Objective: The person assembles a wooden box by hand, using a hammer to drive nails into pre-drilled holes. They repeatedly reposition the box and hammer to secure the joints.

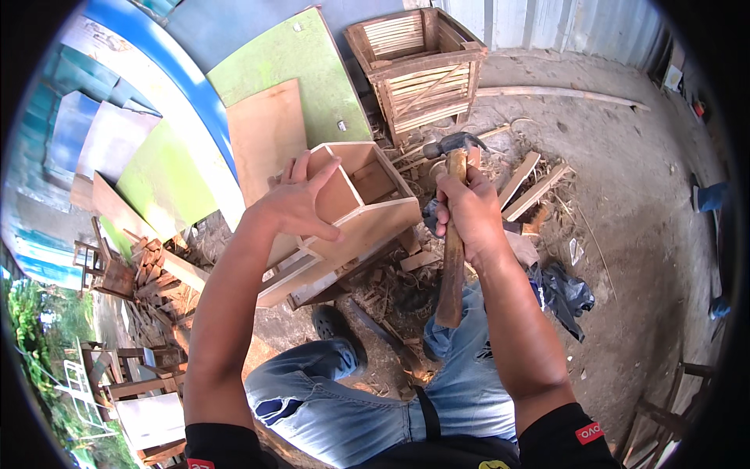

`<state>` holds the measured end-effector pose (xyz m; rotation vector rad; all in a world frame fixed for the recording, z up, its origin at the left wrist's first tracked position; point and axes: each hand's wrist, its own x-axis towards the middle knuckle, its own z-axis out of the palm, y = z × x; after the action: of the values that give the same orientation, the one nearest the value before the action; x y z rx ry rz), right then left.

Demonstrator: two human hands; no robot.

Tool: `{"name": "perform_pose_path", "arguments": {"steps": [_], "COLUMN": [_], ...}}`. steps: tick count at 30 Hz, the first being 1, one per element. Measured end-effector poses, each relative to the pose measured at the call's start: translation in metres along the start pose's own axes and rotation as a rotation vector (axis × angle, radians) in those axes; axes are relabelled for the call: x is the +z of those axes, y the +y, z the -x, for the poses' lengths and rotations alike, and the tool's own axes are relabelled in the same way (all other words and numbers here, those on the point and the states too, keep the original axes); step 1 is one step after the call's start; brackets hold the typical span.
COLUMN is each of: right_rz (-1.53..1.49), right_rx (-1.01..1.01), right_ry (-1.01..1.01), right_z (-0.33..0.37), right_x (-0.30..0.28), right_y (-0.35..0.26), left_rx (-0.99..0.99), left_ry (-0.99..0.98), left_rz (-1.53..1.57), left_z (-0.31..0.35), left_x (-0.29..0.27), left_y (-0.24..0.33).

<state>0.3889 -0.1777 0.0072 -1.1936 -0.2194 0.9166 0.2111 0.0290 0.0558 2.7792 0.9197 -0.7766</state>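
Note:
My right hand (469, 207) is closed around the wooden handle of a claw hammer (451, 270). The dark metal head is up at the far end and the handle's butt points down toward my leg. My left hand (301, 202) rests with spread fingers on the near left edge of a wooden box (375, 223), its thumb along the side panel. The box is pale wood with an open top and an inner divider. It sits tilted on a darker support, mostly hidden beneath it. Between the box and my right hand there is a gap.
A slatted wooden crate (422, 74) stands at the back. Green panels (301, 74) and a plywood sheet (266, 133) lean at the left. Wood offcuts (535, 191) and shavings litter the ground, with a black plastic bag (566, 293) at the right. Scrap wood (152, 266) is piled at the left.

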Motion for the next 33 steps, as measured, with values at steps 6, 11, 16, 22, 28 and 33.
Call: {"name": "perform_pose_path", "arguments": {"steps": [6,11,16,22,28,33], "right_rz": [-0.035,-0.068,-0.052,-0.054,-0.054,0.032], "right_rx": [-0.008,-0.007,-0.016,-0.021,-0.039,-0.028], "right_ry": [0.015,0.050,0.059,0.068,0.027,-0.042], "right_z": [-0.004,-0.008,-0.011,-0.013,-0.011,-0.009], "right_x": [-0.002,-0.002,0.000,-0.001,-0.001,0.005], "right_y": [-0.004,-0.007,-0.008,-0.006,0.000,0.008], "left_rx": [0.030,-0.385,-0.585,-0.708,-0.618,-0.562], "left_ry": [0.027,0.268,0.093,0.236,0.510,0.636], "left_rz": [0.146,0.487,0.322,0.517,0.683,0.609], "left_z": [-0.004,-0.021,-0.047,-0.040,0.007,0.035], "left_x": [-0.007,-0.005,0.003,0.000,0.013,0.028], "left_y": [-0.013,0.004,0.040,0.051,0.015,-0.007]}}
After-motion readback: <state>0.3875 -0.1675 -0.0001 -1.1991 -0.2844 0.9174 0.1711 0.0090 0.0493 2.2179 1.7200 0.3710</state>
